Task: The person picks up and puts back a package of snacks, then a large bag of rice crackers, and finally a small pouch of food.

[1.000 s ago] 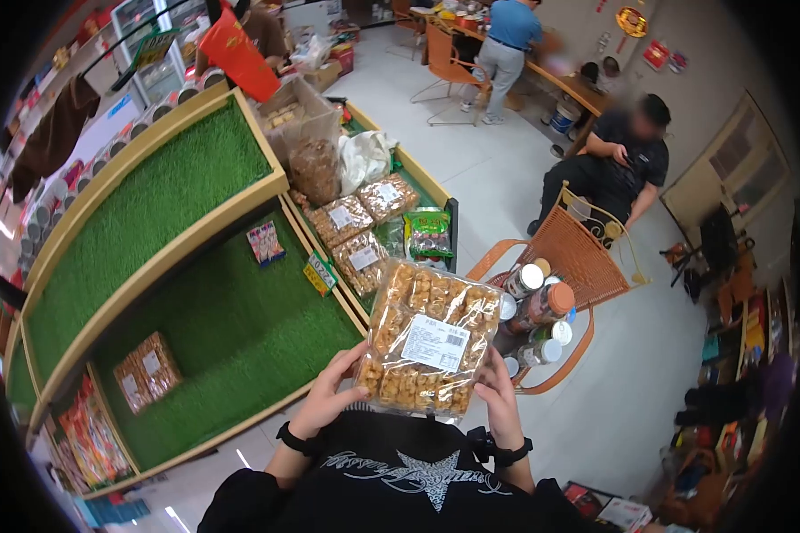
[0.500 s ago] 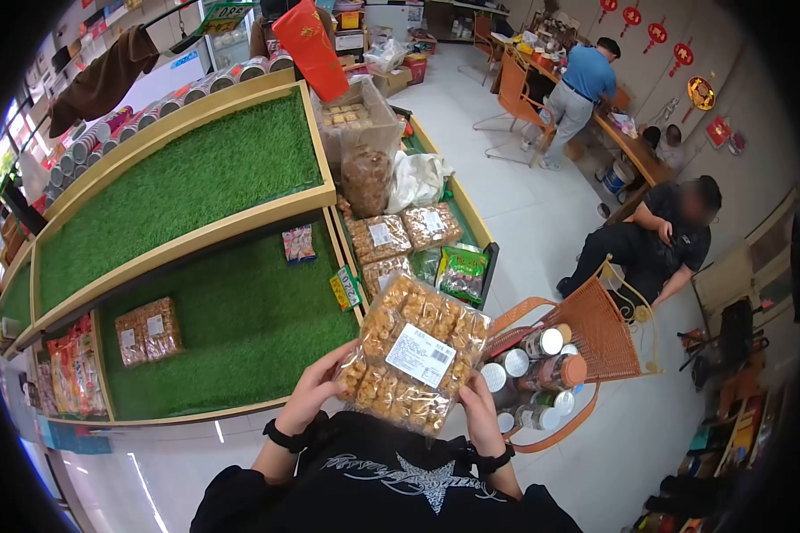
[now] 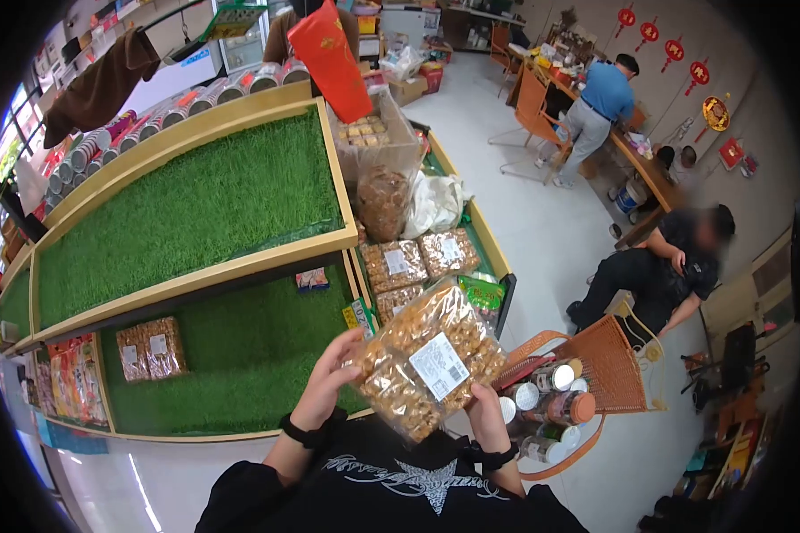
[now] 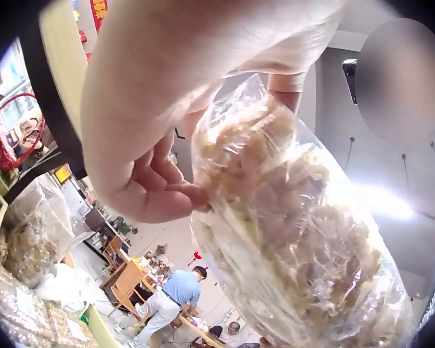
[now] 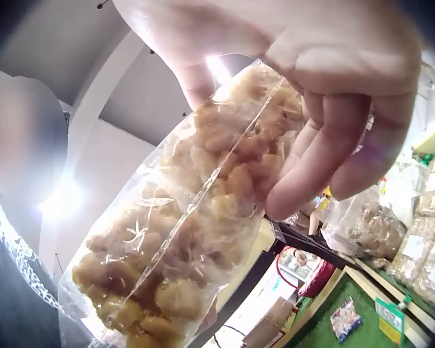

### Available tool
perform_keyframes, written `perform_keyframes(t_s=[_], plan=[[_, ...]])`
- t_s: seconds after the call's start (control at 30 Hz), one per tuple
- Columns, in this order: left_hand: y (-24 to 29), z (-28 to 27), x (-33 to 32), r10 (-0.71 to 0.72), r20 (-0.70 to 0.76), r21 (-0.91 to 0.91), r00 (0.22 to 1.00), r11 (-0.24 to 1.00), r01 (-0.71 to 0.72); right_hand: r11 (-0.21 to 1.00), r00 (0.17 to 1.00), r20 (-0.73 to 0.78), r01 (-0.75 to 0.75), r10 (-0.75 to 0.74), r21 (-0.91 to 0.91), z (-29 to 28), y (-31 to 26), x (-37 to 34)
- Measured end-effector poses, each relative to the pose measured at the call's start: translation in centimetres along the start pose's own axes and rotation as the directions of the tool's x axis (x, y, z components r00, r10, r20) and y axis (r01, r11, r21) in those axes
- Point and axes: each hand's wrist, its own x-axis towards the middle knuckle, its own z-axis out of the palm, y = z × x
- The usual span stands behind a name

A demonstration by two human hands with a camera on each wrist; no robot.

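A clear plastic package of golden-brown snack pieces [image 3: 400, 377] with a white label is held tilted before the chest. The left hand [image 3: 322, 384] grips its left edge, thumb on top; the right hand [image 3: 489, 419] grips its lower right edge. In the left wrist view the left hand [image 4: 196, 87] pinches one end of the package [image 4: 297, 217], fingers bent against it. In the right wrist view the right hand [image 5: 319, 80] has its fingers curled round the wrapped edge of the package [image 5: 181, 210]. The fingers' undersides are hidden in the head view.
A two-tier shelf with green turf [image 3: 187, 200] stands left, two packages [image 3: 151, 348] on its lower tier. More packages [image 3: 395, 265] lie beside bags in a side bin. A wicker basket [image 3: 606, 366] with jars is at the right. A person in black [image 3: 653, 275] sits beyond; another stands at a table.
The view has shifted, with the shelf and basket now lying differently in frame. The package has turned clockwise and tilted, its label more slanted. Both hands keep hold of it.
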Motion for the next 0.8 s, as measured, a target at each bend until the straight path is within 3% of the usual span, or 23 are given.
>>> perform_keyframes(t_s=[0.13, 0.17, 0.33, 0.4, 0.43, 0.53, 0.57, 0.6, 0.67, 0.8], plan=[[-1.6, 0.4, 2.0, 0.029, -0.076, -0.164, 0.997, 0.986, -0.041, 0.974, 0.995, 0.041, -0.098, 0.091, 0.204, 1.0, 0.0, 1.2], [-1.7, 0.4, 2.4, -0.032, -0.059, -0.21, 0.998, 0.978, 0.019, 0.968, 0.993, 0.018, -0.118, 0.117, 0.223, 1.2, -0.3, 1.8], [-5.5, 1.6, 6.0, -0.04, -0.063, -0.173, 0.997, 0.984, 0.029, 0.957, 0.979, -0.025, -0.194, 0.204, 0.214, -0.5, -1.3, 6.1], [-7.2, 2.4, 8.1, -0.208, -0.011, -0.07, 0.978, 0.976, 0.207, 0.95, 0.973, -0.08, -0.193, 0.218, 0.245, -1.4, -1.8, 8.4], [-8.0, 3.1, 9.3, -0.229, 0.036, -0.071, 0.973, 0.97, 0.231, 0.953, 0.962, -0.094, -0.234, 0.256, 0.192, -1.8, -2.6, 9.4], [-11.3, 4.6, 13.2, -0.3, -0.056, -0.057, 0.952, 0.953, 0.296, 0.93, 0.93, -0.132, -0.317, 0.344, 0.188, -5.1, -1.4, 13.8], [-12.2, 4.7, 14.9, -0.382, -0.097, -0.033, 0.919, 0.924, 0.381, 0.934, 0.926, -0.167, -0.31, 0.34, 0.179, -5.5, -1.5, 15.3], [-12.0, 5.3, 16.5, -0.399, -0.105, -0.094, 0.911, 0.916, 0.391, 0.929, 0.914, -0.191, -0.327, 0.357, 0.173, -6.8, -0.7, 16.9], [-14.8, 5.2, 20.1, -0.387, -0.192, -0.026, 0.902, 0.921, 0.389, 0.936, 0.912, -0.224, -0.314, 0.344, 0.158, -8.3, -0.1, 20.1], [-20.3, 3.9, 27.9, -0.3, -0.168, -0.013, 0.939, 0.953, 0.302, 0.947, 0.904, -0.283, -0.302, 0.32, 0.106, -11.3, 1.5, 27.9]])
